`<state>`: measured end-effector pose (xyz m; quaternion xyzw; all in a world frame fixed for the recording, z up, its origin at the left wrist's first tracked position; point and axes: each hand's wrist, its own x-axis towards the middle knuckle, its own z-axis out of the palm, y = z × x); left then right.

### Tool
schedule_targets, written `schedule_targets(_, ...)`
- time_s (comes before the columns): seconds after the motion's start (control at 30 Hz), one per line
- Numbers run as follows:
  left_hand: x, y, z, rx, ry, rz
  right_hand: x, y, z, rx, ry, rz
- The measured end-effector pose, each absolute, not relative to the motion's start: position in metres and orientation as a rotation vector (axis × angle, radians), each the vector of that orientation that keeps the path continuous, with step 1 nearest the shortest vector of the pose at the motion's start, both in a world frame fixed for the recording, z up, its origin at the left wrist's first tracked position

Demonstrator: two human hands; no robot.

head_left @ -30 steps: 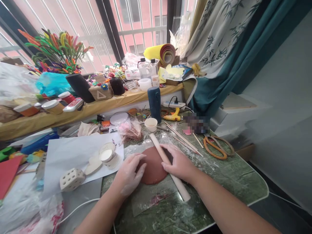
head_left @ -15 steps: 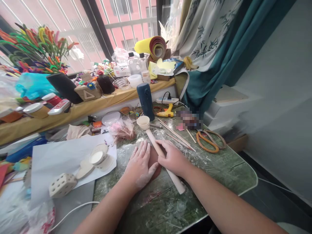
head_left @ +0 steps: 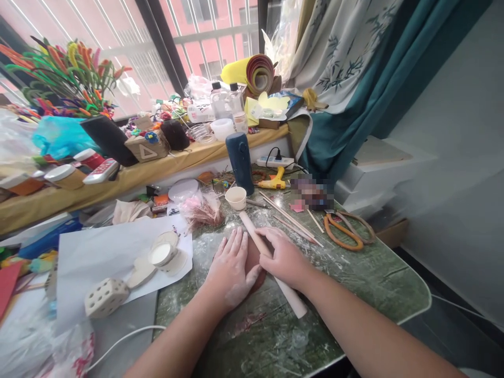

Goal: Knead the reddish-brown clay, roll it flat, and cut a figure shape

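Note:
A flat reddish-brown slab of what looks like clay (head_left: 255, 257) lies on the green table (head_left: 370, 289), partly hidden by my hands. My left hand (head_left: 232, 268) rests flat across its left part, fingers stretched out and dusted with white powder. My right hand (head_left: 285, 257) is closed round the middle of a pale rolling pin (head_left: 291, 299), which slants over the right side of the slab. Just beyond the pin's far end stands a paper cup (head_left: 235, 198).
Thin wooden sticks (head_left: 289, 215) and orange-handled scissors (head_left: 342, 231) lie to the right. Behind are a blue bottle (head_left: 239, 163) and a yellow glue gun (head_left: 273, 179). On the left, white paper (head_left: 86, 257) carries a cup of white powder (head_left: 161, 254) beside a large dotted die (head_left: 106, 296).
The whole view has shifted slightly, so things sit a little further right. My hands, the rolling pin and the slab keep nearly the same places relative to each other.

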<state>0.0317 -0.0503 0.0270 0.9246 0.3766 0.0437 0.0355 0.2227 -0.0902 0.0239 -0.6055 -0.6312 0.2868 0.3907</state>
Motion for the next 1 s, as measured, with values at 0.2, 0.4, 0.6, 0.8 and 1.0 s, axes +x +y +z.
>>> schedule_targets(0.2, 0.034, -0.053, 0.030, 2.781, 1.186, 0.085, 0.232, -0.091, 0.026, -1.605, -1.521, 0.681)
schedule_targets(0.4, 0.034, -0.056, 0.030, 2.761, 1.194, 0.136, 0.255, -0.068, 0.047, -1.659, -1.608, 0.457)
schedule_targets(0.6, 0.033, -0.055, 0.028, 2.756, 1.190, 0.156, 0.242, -0.001, 0.055, -2.021, -2.030, 0.133)
schedule_targets(0.8, 0.034, -0.056, 0.033, 2.722, 1.203, 0.119, 0.225, 0.025, 0.047, -2.173, -2.050, 0.114)
schedule_targets(1.0, 0.033, -0.056, 0.034, 2.720, 1.202, 0.137, 0.224, 0.034, 0.054, -2.272, -2.036, 0.125)
